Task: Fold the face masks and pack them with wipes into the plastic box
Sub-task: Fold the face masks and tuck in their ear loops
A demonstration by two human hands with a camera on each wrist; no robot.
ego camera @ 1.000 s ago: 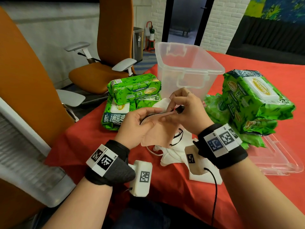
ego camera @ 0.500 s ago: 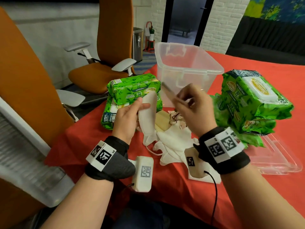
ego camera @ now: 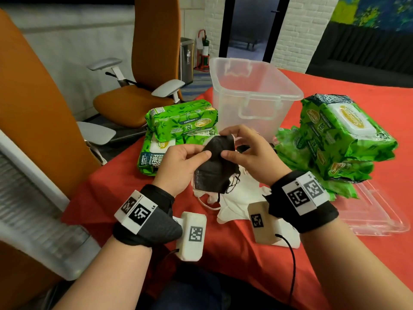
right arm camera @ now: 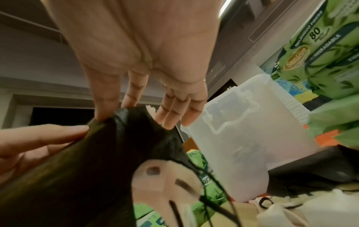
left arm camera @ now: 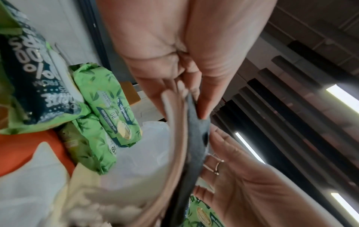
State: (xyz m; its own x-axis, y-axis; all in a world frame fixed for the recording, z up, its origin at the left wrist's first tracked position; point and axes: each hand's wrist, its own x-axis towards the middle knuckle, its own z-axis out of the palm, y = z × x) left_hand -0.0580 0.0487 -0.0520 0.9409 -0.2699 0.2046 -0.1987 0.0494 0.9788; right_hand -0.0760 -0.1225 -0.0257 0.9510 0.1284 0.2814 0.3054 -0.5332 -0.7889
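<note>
Both hands hold a black face mask (ego camera: 215, 168) above the red table. The thumb and fingers of my left hand (ego camera: 201, 154) pinch the mask's left edge (left arm camera: 196, 138). My right hand (ego camera: 225, 145) pinches its top with thumb and forefinger, the other fingers loose. A beige mask (right arm camera: 165, 182) lies against the black one (right arm camera: 116, 150), and its edge (left arm camera: 173, 138) shows in the left wrist view. Several white masks (ego camera: 237, 198) are piled on the cloth under my hands. The clear plastic box (ego camera: 252, 95) stands open just behind them.
Green wipe packs (ego camera: 178, 128) are stacked at the left of the box, and a taller stack (ego camera: 339, 139) stands at the right. The clear lid (ego camera: 377, 213) lies flat by the right stack. Orange chairs (ego camera: 138, 63) stand off the table's left edge.
A second ago both hands held a beige mask. The right hand then let go and lifted away, and now both hands pinch a black mask held against the beige one.
</note>
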